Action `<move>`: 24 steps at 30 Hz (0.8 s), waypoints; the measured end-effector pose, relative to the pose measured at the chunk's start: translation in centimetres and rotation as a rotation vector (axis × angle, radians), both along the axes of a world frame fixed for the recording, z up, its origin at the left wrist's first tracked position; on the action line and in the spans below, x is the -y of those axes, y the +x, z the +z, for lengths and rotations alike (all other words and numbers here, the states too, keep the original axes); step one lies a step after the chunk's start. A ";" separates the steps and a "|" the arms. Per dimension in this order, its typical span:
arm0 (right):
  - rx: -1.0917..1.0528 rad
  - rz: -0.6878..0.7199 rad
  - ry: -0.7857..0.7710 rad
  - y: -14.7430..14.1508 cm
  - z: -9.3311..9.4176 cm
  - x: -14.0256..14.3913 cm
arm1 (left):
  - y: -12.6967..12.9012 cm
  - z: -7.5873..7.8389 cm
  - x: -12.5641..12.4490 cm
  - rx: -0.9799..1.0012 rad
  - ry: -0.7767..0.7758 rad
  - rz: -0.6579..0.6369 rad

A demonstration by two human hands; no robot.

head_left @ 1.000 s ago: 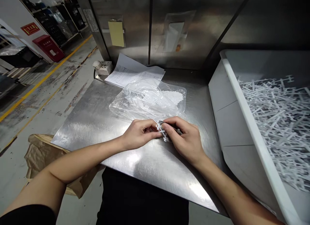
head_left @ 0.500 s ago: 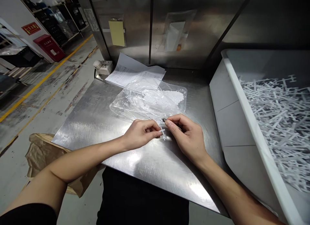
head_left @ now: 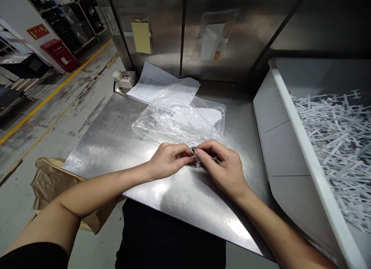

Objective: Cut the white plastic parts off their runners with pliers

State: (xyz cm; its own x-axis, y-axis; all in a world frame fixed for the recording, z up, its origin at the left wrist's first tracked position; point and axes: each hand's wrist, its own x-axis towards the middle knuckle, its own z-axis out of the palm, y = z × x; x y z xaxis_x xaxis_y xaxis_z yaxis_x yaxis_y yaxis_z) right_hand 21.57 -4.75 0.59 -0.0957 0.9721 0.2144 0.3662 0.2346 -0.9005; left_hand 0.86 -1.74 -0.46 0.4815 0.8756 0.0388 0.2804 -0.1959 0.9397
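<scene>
Table (head_left: 101, 149): brushed metal, glossy, bright glare toward the near side. Far panel (head_left: 166, 56): metal too, duller, smudged. Bag (head_left: 153, 122) mid-table: thin clear plastic, wrinkled, shiny. Sheets (head_left: 156, 87) beyond it: smooth matt paper. Right, bin (head_left: 274, 145): pale plastic, smooth, low sheen; sticks (head_left: 342, 145) inside look like white plastic. Small tool (head_left: 193, 149), center: dark, glinting, metal-looking; white piece (head_left: 198, 163) beside it, plastic-looking. Near left, sack (head_left: 49, 186): brown paper, crumpled, matt. Near, clothing (head_left: 171, 238): black matt cloth.

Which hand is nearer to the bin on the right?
Right. The right hand is left of the bin, apart from it; the left hand is farther left.
</scene>
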 end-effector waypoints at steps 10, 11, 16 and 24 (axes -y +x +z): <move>-0.008 -0.005 -0.006 -0.3 0.0 0.1 | -0.1 -0.6 0.0 -0.036 0.102 -0.016; -0.004 -0.008 -0.009 -0.3 0.0 0.2 | -0.1 -0.6 0.0 -0.043 0.125 -0.018; 0.009 -0.025 -0.008 -0.4 -0.1 0.3 | 0.0 -0.7 0.1 -0.066 0.284 -0.040; -0.030 -0.072 -0.046 -0.8 -0.3 0.4 | 0.1 -1.2 0.3 -0.101 0.457 -0.019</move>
State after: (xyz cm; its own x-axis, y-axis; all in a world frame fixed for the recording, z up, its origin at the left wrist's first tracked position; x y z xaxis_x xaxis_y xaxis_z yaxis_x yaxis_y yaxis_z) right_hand 20.77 -5.11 0.27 -0.0194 0.9850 0.1713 0.3536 0.1670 -0.9204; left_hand 0.95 -2.05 -1.68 0.5185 0.7707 0.3704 0.3583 -0.5892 0.7242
